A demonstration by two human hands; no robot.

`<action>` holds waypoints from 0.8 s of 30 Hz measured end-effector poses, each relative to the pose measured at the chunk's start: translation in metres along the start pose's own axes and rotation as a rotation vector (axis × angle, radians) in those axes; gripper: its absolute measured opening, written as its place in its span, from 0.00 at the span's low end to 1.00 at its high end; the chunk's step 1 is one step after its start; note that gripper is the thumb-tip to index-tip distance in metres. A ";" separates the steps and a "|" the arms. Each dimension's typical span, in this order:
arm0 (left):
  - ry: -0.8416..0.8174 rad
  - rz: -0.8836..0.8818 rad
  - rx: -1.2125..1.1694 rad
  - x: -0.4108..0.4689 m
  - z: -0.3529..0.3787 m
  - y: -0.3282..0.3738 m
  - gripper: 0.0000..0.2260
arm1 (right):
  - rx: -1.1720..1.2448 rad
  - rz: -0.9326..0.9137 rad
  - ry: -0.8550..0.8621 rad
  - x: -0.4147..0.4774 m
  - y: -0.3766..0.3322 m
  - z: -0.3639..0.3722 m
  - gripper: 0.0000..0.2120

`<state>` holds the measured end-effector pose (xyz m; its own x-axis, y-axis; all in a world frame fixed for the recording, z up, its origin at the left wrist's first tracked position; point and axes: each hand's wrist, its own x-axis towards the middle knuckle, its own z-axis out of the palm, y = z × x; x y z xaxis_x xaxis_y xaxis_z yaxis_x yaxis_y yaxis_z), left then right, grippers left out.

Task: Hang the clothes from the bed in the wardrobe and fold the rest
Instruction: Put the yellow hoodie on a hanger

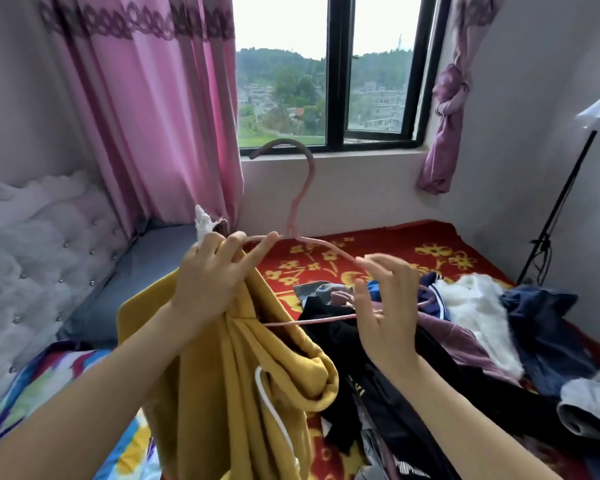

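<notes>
Being held in the air above the bed (378,242): pink hanger (292,216). Standing upright, hook uppermost and curling over toward the left. Running left to right along the long axis, sloping down toward the right end. Carrying a yellow garment (222,375), bunched over the left shoulder and draping straight down.

Clenching round that bunched cloth and the hanger's left shoulder together: left grip (212,282), with index finger lying along the upper wire.

Hovering at the right end, released: right grip (385,306), with fingers spread and nearly straight, one fingertip touching the upper wire, lower bar passing behind the palm.

Dangling against the garment's lower folds: white cord (262,389).

Lying heaped on the bed below the right grip: pile of dark, purple and white clothes (465,327).

Standing behind: window (336,98). Hanging at its left: pink curtain (146,116).
</notes>
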<state>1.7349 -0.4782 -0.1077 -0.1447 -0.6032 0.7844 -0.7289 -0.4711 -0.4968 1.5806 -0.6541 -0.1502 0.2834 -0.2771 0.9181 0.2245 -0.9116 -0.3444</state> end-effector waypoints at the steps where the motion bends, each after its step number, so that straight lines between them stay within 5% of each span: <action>1: 0.003 -0.018 -0.006 0.002 0.001 -0.005 0.16 | 0.026 -0.082 0.000 -0.020 0.000 -0.002 0.07; 4: 0.030 -0.015 0.016 0.012 0.001 -0.016 0.17 | 0.134 -0.078 -0.311 -0.070 0.003 0.013 0.08; 7: 0.049 -0.009 0.030 0.022 -0.001 -0.022 0.17 | 0.178 0.137 -0.612 -0.079 0.002 0.039 0.22; 14: 0.075 -0.078 0.049 0.017 -0.010 -0.036 0.16 | 0.289 0.351 -0.804 -0.065 -0.017 0.086 0.37; 20: 0.046 -0.119 0.112 -0.004 -0.016 -0.059 0.20 | 0.297 0.358 -0.986 -0.064 -0.024 0.090 0.21; 24: 0.014 -0.134 0.161 -0.043 -0.022 -0.084 0.26 | 0.223 0.376 -0.872 -0.033 -0.003 0.058 0.10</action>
<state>1.7879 -0.3988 -0.0911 -0.0633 -0.5197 0.8520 -0.6261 -0.6441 -0.4394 1.6243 -0.6245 -0.1909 0.9432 -0.1345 0.3038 0.1238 -0.7062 -0.6971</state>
